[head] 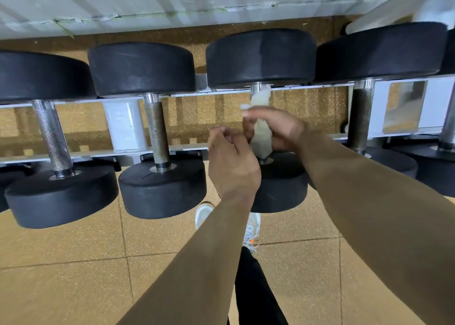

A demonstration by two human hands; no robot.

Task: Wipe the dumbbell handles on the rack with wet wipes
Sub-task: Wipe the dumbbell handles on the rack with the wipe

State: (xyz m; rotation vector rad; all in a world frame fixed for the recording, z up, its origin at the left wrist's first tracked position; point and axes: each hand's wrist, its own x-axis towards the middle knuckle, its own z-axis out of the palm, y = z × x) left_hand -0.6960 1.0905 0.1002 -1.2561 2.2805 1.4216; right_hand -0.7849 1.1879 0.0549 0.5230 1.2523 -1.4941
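right hand (278, 127): clamps my wipe (262, 137) round the handle (258, 87), hiding most of it.
left hand (234, 157): curled against the wipe; hold unclear.
around: dumbbells (157, 127) either side on the rack (123, 125); shoe (203, 214) below.

No text, number, label, brand mark or sign is legible. The dumbbells (141, 68), the rack (124, 125) and the wet wipe (262, 137) carry no readable marking.
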